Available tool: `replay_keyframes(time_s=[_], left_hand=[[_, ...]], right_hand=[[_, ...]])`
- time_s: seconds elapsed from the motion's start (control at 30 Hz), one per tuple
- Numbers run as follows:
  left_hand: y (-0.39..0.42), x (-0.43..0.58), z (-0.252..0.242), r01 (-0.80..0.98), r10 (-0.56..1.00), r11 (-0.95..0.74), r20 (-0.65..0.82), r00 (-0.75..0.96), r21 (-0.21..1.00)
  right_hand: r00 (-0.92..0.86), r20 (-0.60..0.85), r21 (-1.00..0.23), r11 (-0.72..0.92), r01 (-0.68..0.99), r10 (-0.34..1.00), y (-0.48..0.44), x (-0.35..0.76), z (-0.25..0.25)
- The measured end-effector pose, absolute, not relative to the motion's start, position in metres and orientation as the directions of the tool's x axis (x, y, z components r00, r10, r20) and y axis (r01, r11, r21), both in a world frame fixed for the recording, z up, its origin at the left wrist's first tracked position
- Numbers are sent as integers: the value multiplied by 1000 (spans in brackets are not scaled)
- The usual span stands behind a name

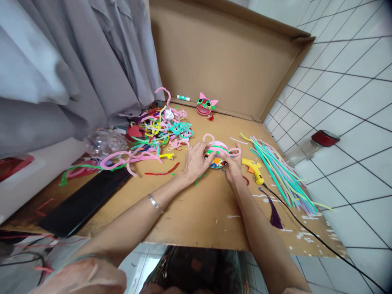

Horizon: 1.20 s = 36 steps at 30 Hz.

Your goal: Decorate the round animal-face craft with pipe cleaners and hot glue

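Both my hands rest on a small round pipe-cleaner craft piece (pixel 218 151) with pink loops, green stripes and an orange and blue lower part, lying on the cardboard sheet (pixel 196 212). My left hand (pixel 196 160) grips its left side with curled fingers. My right hand (pixel 233 165) holds its right side, fingers bent over the edge. A silver bracelet (pixel 155 203) sits on my left wrist. A yellow glue gun (pixel 253 169) lies just right of my right hand.
A tangled heap of coloured pipe cleaners (pixel 159 130) lies at left, a bundle of straight ones (pixel 281 173) at right. A finished pink-eared mask (pixel 205 106) and a glue stick (pixel 183 98) stand by the cardboard back wall. A black flat object (pixel 85 202), purple tassel (pixel 274 214), cord (pixel 318 241) and red-lidded jar (pixel 315 143) lie around.
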<state>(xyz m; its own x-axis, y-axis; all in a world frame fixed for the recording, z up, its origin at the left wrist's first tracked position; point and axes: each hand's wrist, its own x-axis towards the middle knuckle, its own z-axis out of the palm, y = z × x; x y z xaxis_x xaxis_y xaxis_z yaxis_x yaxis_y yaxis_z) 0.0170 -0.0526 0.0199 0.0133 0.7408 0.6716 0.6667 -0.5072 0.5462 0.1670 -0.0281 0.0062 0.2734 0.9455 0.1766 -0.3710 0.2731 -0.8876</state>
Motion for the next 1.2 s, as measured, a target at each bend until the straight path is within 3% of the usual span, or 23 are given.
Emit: replay_keyframes(time_s=[0.4, 0.83, 1.2], left_hand=[[-51, 15, 22, 650, 757, -487, 653, -18, 583], [-59, 25, 25, 661, 756, -506, 653, 31, 554], [-73, 31, 23, 812, 723, -503, 659, 207, 297]], right_hand=[[318, 177, -856, 305, -418, 932, -38, 159, 17], [333, 233, -886, 341, -314, 913, -37, 159, 14], [373, 178, -855, 330, -399, 911, -32, 165, 14]])
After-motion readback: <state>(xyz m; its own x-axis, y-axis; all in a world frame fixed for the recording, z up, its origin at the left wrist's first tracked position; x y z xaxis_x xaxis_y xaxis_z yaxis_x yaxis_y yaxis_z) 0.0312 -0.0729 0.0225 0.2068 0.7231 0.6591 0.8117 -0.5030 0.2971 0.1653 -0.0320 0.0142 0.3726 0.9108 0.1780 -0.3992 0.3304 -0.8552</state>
